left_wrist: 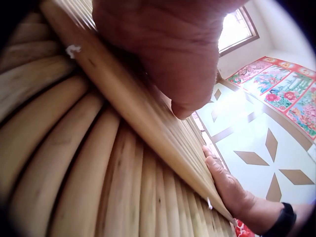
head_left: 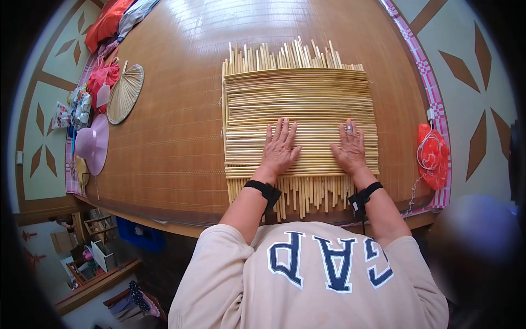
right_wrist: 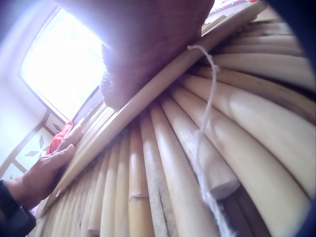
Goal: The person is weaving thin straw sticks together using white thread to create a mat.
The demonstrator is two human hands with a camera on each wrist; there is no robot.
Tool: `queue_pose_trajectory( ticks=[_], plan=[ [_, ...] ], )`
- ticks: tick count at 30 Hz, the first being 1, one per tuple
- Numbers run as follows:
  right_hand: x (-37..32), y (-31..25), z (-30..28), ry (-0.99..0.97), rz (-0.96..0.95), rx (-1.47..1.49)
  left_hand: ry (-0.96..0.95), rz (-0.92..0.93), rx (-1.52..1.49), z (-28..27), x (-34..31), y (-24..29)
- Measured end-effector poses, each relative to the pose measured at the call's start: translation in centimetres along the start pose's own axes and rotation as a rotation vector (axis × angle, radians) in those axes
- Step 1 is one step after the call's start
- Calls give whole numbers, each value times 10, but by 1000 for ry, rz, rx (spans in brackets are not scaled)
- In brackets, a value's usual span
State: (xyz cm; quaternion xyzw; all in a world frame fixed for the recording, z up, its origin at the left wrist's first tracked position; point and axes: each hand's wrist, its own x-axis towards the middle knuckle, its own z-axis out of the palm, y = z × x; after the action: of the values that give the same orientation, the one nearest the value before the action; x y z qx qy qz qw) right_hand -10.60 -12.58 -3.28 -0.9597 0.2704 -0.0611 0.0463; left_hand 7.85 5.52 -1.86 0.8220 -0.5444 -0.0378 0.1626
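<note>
A mat of straw-coloured reed sticks [head_left: 301, 98] tied crosswise lies over a layer of lengthwise sticks [head_left: 307, 192], whose uneven ends poke out at the near and far sides. My left hand [head_left: 280, 151] rests palm down on the near half of the crosswise sticks, fingers straight and pointing away from me. To its right, my right hand [head_left: 350, 151] lies likewise, with a ring on one finger. In the right wrist view a white string [right_wrist: 210, 103] hangs from the mat's edge stick over the lengthwise sticks.
The mat lies on a brown table covering [head_left: 175, 131]. At left are a hand fan [head_left: 126, 94], a pink hat [head_left: 93, 143] and red cloth [head_left: 101, 77]. A red plastic bag [head_left: 433, 159] with a white cable sits at the right edge.
</note>
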Motion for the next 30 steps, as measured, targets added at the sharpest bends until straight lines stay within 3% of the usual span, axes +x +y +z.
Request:
queue_pose_trajectory(
  ticks=[4,7,8,10,30],
  plan=[
    [2,-2,-4,-9,-5,25,36,-1,-274,-6,0,-12],
    [-2,-1,-4,-22,6,11,74,-73,118,-11,-14,-19],
    [-2,-1,-4,-30,6,-3,73,-77,118,-12,-21,-19],
    [1,-1,-4,-30,1,-16,28,-286,125,-10,-35,-22],
    [2,-1,-5,-70,23,-27,38,-295,64,-10,-39,-23]
  ],
)
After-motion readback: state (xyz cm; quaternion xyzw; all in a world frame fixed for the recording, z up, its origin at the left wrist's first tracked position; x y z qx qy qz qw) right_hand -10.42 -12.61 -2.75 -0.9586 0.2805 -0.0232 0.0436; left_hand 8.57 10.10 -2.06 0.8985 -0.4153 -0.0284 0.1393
